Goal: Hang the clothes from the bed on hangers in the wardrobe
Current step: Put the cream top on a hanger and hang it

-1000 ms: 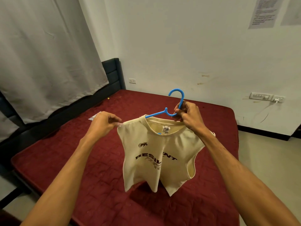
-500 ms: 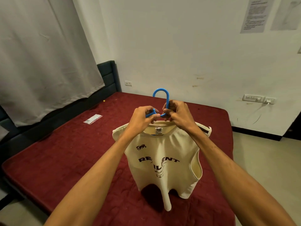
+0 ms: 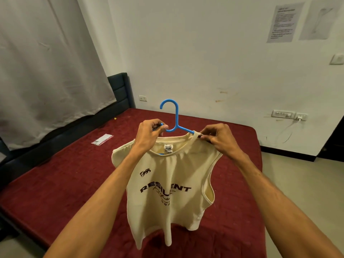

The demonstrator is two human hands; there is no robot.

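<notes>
A cream sleeveless shirt (image 3: 171, 185) with dark lettering hangs in the air above the dark red bed (image 3: 55, 183). A blue plastic hanger (image 3: 174, 118) sits inside its neck, the hook pointing up. My left hand (image 3: 149, 133) grips the hanger's left arm just beside the hook stem. My right hand (image 3: 217, 138) pinches the shirt's right shoulder strap over the hanger's right arm. The lower part of the hanger is hidden inside the shirt. No wardrobe is in view.
A small clear packet (image 3: 102, 139) lies on the bed's left side. A grey curtain (image 3: 46, 62) hangs at the left above a dark headboard (image 3: 119, 86). The white wall behind carries a socket strip (image 3: 288, 114) with a plugged cable. Tiled floor (image 3: 297, 183) lies to the right.
My right hand moved from the hook's base out to the shirt's right shoulder. My left hand stayed on the hanger's left arm. The hanger now sits level with its hook upright.
</notes>
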